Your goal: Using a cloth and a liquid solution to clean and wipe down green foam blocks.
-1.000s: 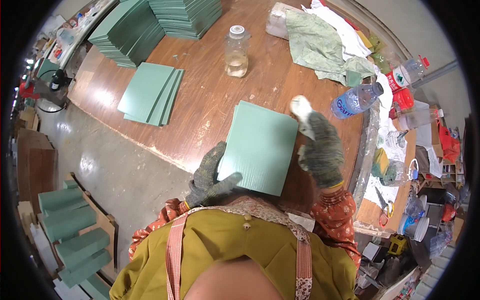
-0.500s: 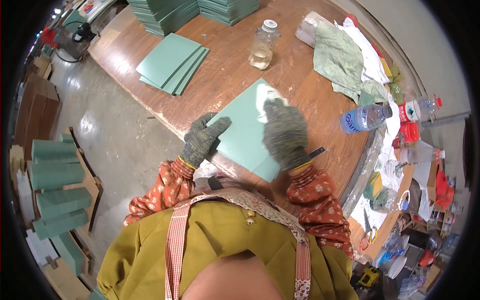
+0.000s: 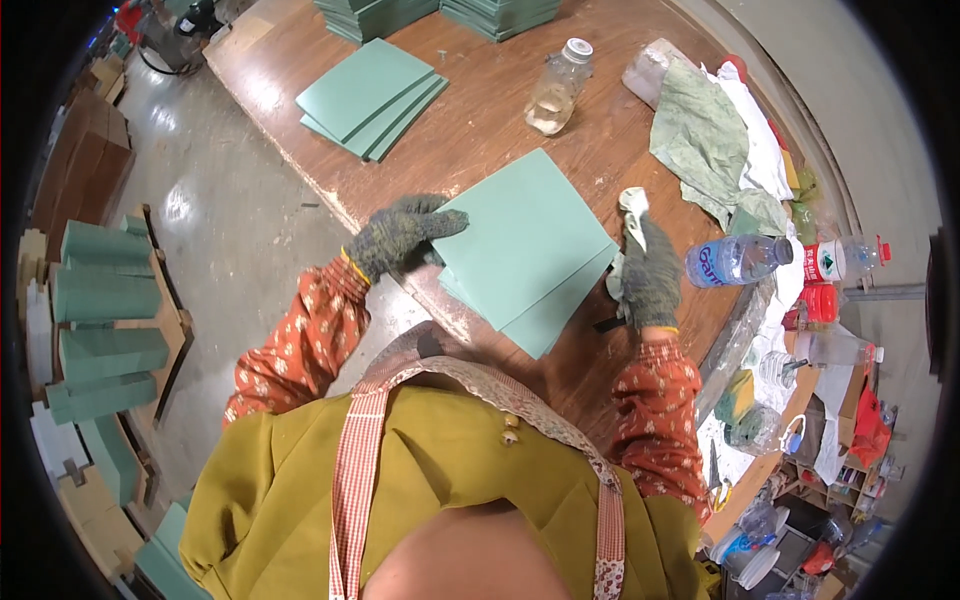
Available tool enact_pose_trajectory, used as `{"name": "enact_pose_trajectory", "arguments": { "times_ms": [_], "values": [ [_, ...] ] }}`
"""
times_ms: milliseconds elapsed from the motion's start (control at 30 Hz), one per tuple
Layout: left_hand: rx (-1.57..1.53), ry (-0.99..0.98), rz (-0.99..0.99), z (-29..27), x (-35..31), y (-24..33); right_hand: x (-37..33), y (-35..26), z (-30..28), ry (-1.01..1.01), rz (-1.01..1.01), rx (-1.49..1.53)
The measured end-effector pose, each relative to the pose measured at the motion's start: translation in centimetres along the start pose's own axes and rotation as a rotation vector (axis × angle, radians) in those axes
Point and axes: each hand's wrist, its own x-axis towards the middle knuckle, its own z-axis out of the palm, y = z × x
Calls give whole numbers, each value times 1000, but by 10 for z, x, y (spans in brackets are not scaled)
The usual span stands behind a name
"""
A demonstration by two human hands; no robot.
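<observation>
My left hand [image 3: 404, 236], in a dark grey knit glove, grips the left corner of a flat green panel [image 3: 525, 225], fingers lying over its top. A second green panel [image 3: 566, 290] shows beneath it, turned a little askew. To the right of the panels, my gloved right hand [image 3: 652, 272] is closed on a crumpled white cloth [image 3: 634, 203], clear of the panel's surface. A dark narrow strip [image 3: 608, 324] lies by that hand, partly hidden. Beyond, a few fanned-out green panels [image 3: 365, 92] rest on the brown wooden table [image 3: 460, 130].
Tall stacks of green panels [image 3: 500, 18] stand at the far edge. A lidded jar [image 3: 560, 88] holds some liquid. Rightward lie a green cloth [image 3: 700, 140], a water bottle [image 3: 735, 262] and scissors [image 3: 718, 490]. Green pieces stand on a rack [image 3: 110, 300] at left.
My right hand has moved right, off the panel, taking the white cloth with it. The upper panel has turned and shifted slightly, showing more of the one beneath. The view has shifted a little.
</observation>
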Motion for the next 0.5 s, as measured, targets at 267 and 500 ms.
{"name": "enact_pose_trajectory", "arguments": {
  "times_ms": [267,500],
  "values": [
    [1187,259,541,59,18,43,-72,-16,-13,-136,197,685],
    [1271,139,691,76,36,43,-105,2,-69,-362,378,685]
  ]
}}
